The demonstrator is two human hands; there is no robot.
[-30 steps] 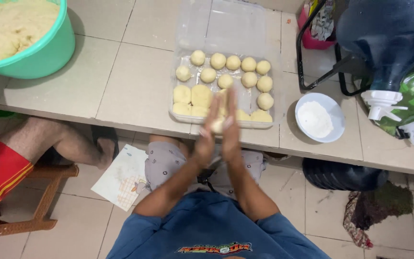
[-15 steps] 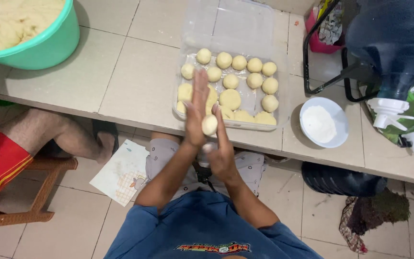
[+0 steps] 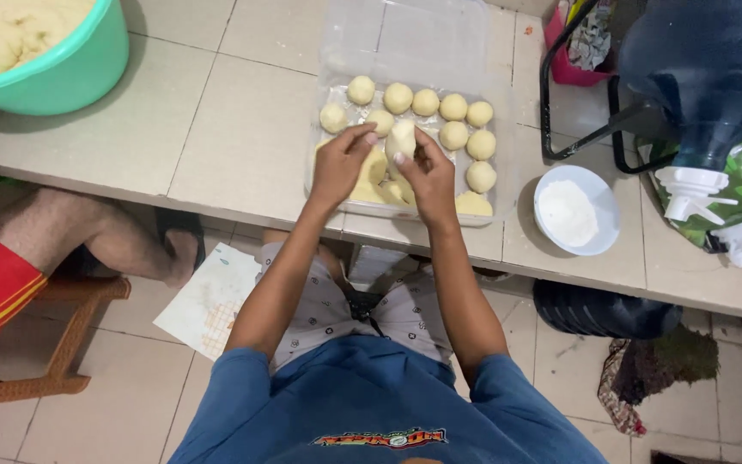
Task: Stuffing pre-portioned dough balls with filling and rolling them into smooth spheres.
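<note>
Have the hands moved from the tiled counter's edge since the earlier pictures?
Yes. Both hands, left and right, went forward over the clear plastic tray, holding one pale dough piece.

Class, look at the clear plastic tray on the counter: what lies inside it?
Inside the clear tray lie pale dough balls in rows. The left hand and right hand hold one dough piece above them, covering the pieces underneath, so a full count is impossible.

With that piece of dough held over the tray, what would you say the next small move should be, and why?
Probably set the dough piece down in the clear tray. Both the left hand and right hand hold it just above the rows of dough balls, and it already looks shaped.
</note>
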